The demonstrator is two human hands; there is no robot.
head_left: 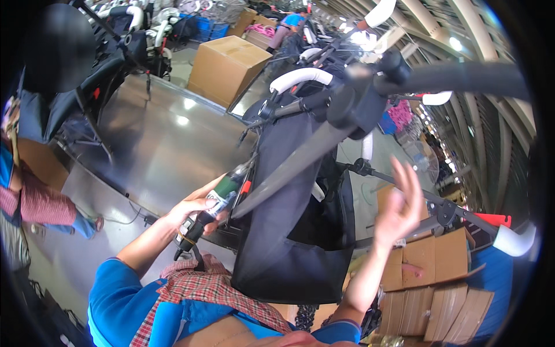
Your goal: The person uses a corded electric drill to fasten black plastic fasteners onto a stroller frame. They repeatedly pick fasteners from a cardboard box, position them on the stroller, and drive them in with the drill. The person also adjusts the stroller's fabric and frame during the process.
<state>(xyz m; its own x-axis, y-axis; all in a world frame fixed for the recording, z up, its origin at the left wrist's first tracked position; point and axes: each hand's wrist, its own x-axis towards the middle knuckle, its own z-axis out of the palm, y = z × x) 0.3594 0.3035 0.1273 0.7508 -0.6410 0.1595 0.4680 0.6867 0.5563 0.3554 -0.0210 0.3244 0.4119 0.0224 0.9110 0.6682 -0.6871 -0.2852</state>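
Observation:
My left hand [196, 209] is wrapped round a green and black electric screwdriver [222, 192], whose front end points up toward the frame of a stroller [300, 147]. The tool's tip meets the dark fabric and tube, and I cannot make out what it touches. Raised on the other side of the stroller, my right hand [400, 202] is open with its fingers apart and nothing in them. Between my hands hangs the stroller's black fabric basket [295, 260]. A grey tube with a round black joint [350, 104] crosses above it, close to the camera.
A metal-topped bench [173, 133] spreads to the left, with another dark stroller [81, 98] on it. A large cardboard box [225, 66] stands beyond. Opened cartons [430, 260] are stacked at lower right. A co-worker [40, 196] stands at far left; another person [289, 24] is at the back.

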